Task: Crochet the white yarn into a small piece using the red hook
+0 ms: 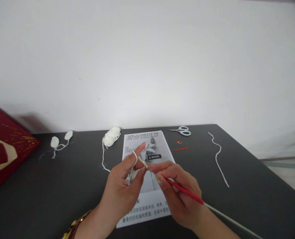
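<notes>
The fingers [137, 156] of the left hand [124, 192] are being kept closed on a small white crochet piece [132, 174], with white yarn [135, 158] being looped over the raised forefinger. A red crochet hook [184, 192] is being gripped by the right hand [179, 196], its fingers closed round the shaft and the tip being held against the crochet piece at the centre of the frame. Both hands are being held just above a printed instruction sheet [147, 139], which is lying on the dark counter [50, 192]. A bundle of white yarn [112, 136] is lying just left of the sheet's top edge. Two small white petals [60, 141] are lying further left. Scissors [183, 130] are lying to the upper right of the sheet, with an orange marker [179, 142] and an orange needle [180, 149] just below them. A loose strand of yarn [218, 157] is lying well to the right. A red box [3, 146] is being shown at the left edge.
</notes>
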`<state>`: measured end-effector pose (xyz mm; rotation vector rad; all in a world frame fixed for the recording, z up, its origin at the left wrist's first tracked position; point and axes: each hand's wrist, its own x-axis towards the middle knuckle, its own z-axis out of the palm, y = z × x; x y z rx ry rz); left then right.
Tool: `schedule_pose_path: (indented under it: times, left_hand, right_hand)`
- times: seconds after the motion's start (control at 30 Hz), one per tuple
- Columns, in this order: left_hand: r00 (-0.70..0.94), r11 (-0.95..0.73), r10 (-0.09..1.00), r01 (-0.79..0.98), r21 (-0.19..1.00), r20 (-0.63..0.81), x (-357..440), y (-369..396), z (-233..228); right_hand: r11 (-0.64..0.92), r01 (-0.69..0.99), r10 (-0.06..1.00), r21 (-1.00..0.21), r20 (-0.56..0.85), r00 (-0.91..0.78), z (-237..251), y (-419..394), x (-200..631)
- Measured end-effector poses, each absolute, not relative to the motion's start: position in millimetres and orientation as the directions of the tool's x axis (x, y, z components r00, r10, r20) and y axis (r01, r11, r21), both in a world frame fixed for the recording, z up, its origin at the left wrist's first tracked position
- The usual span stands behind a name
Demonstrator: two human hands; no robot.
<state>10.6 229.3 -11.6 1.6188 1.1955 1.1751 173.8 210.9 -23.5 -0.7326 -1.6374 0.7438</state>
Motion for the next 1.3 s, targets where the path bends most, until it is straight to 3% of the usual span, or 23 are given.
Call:
schedule_pose_path:
  times: [0.1,0.27,0.47,0.67,0.8,0.9,1.03,1.3]
  left_hand:
    - [0.138,-0.228,0.969,0.185,0.956,0.204,10,229,-10]
    - [0.154,-0.050,0.987,-0.039,0.998,0.055,10,228,-8]
    - [0.183,0.020,0.983,-0.133,0.991,0.005,11,231,-7]
    - [0.148,-0.042,0.988,-0.081,0.996,0.054,11,234,-10]
    - [0.130,-0.031,0.990,-0.107,0.994,0.045,12,233,-11]
    - [0.134,0.040,0.991,-0.229,0.973,-0.009,12,230,-11]
    - [0.154,0.106,0.987,-0.370,0.923,-0.052,12,229,-11]
    - [0.087,0.073,0.996,-0.469,0.880,-0.037,14,227,-8]
  right_hand:
    - [0.594,0.031,0.797,-0.804,0.584,-0.155,-25,212,172]
    - [0.484,-0.118,0.868,-0.867,0.493,-0.056,-30,212,168]
    - [0.544,-0.015,0.832,-0.839,0.542,-0.114,-25,213,172]
    - [0.768,0.231,0.640,-0.597,0.728,-0.247,-31,215,172]
    - [0.846,0.260,0.527,-0.467,0.805,-0.271,-36,218,172]
    - [0.812,0.167,0.583,-0.559,0.788,-0.196,-34,218,170]
    - [0.703,-0.086,0.701,-0.706,0.708,-0.084,-33,218,166]
    - [0.430,-0.262,0.901,-0.864,0.431,0.057,-38,232,171]
